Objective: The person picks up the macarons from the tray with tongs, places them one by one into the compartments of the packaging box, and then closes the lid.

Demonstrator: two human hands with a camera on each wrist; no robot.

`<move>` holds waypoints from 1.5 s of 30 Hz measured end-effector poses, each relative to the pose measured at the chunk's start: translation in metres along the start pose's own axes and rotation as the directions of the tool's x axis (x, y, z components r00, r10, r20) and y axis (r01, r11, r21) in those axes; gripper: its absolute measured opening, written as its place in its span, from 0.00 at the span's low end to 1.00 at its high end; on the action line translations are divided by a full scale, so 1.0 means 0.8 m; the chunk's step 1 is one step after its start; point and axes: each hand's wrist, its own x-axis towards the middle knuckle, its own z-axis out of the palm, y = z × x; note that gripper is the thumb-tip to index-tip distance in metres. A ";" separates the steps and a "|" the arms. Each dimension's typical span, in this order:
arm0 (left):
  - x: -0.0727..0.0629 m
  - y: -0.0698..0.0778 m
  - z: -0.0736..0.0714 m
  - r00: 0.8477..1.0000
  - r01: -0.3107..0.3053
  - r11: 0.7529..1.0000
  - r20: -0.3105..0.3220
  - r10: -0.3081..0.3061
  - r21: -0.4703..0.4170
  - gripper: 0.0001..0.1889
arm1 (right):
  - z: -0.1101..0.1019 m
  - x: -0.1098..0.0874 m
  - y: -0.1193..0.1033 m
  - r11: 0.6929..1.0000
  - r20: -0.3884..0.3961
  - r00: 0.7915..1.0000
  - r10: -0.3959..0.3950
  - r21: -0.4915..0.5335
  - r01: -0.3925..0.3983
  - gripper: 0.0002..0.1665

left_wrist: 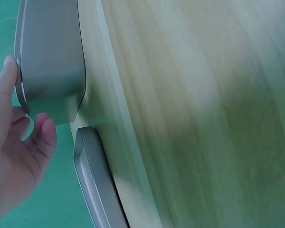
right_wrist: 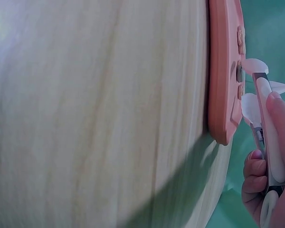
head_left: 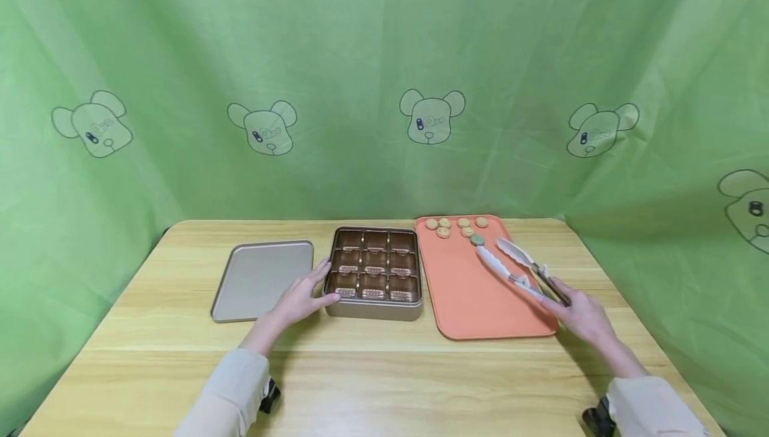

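Observation:
My left hand (head_left: 302, 295) rests at the near left corner of a bronze-coloured baking tin (head_left: 374, 310). Its thumb lies along the front rim and the fingers reach along the left side. Inside the tin, a divider forms several square compartments with clear plastic liners. My right hand (head_left: 579, 313) holds a pair of tongs (head_left: 495, 265) with pale heads, and these stand spread apart over the coral tray (head_left: 462, 297). One head is beside or touching a green macaron (head_left: 477, 239); contact is hard to tell. In the right wrist view, the fingers curl round the tongs' handles (right_wrist: 270, 128).
Several tan macarons (head_left: 444, 223) lie at the far end of the coral tray. Left of the tin is a flat grey-bronze lid or tray (head_left: 264, 280). A green curtain (head_left: 348, 177) with bear outlines stands behind the wooden table (head_left: 372, 383).

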 end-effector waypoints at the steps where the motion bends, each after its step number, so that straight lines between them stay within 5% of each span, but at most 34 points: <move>1: 0.000 0.000 -0.001 1.000 0.001 1.000 0.003 -0.001 0.004 0.40 | 0.000 0.000 0.000 1.000 0.001 1.000 -0.003 -0.002 0.003 0.45; 29: 0.006 0.000 -0.007 0.998 -0.024 0.997 0.055 0.020 0.071 0.39 | 0.010 0.012 -0.017 0.997 -0.008 0.998 -0.057 -0.056 0.057 0.42; 45: 0.005 0.002 -0.006 0.999 -0.006 0.997 0.051 0.003 0.076 0.38 | 0.034 0.040 -0.057 0.994 -0.023 0.995 -0.097 -0.050 0.095 0.40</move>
